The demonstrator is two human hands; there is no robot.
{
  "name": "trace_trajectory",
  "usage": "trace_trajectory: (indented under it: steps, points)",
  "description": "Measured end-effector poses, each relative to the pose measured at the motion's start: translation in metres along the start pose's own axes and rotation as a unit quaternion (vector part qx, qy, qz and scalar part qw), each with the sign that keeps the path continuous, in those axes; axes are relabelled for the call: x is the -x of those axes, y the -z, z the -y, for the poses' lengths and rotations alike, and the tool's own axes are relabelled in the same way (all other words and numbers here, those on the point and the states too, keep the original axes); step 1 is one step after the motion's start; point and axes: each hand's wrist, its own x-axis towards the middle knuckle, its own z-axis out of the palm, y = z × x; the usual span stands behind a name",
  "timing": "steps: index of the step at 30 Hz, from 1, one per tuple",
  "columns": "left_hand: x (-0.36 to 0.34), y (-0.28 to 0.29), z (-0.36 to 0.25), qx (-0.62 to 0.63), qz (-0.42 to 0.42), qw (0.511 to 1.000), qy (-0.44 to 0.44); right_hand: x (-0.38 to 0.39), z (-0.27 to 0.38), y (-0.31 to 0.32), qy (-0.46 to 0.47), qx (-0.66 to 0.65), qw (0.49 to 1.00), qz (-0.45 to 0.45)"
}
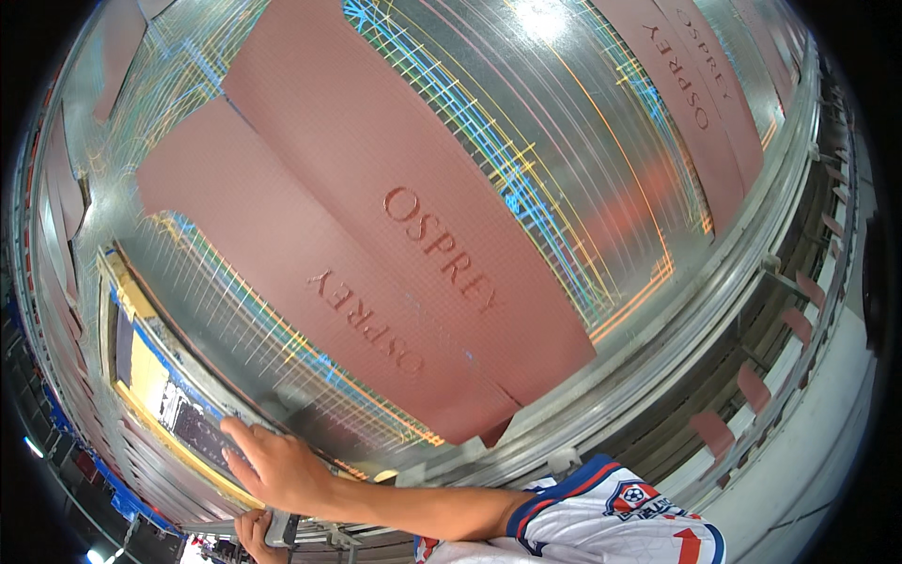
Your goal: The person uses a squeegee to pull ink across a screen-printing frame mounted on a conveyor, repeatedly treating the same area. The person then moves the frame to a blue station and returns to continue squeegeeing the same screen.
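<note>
In the head view, the printing work is judged partly done; dark lettering is carried by the pink panels point(348, 207) beyond the hands and by a farther pair point(691, 94) up to their right; on the pieces far left none can be made out, so what is left cannot be told; the framed screen point(193, 423) lies just beyond the right hand point(282, 470), whose spread fingers are laid at its near end, grip unclear; a grey tool point(282, 528) is clasped by the left hand point(252, 536); the worktop point(564, 122) is edged, right of the hands, by a metal rail point(658, 324), possibly an obstacle.
</note>
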Motion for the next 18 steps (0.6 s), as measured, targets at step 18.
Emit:
trace_trajectory:
  steps: [18]
  points:
    - [-0.124,0.055,-0.048,-0.025,-0.180,0.892,-0.415,-0.013,0.005,0.004,0.068,0.278,0.955,-0.071]
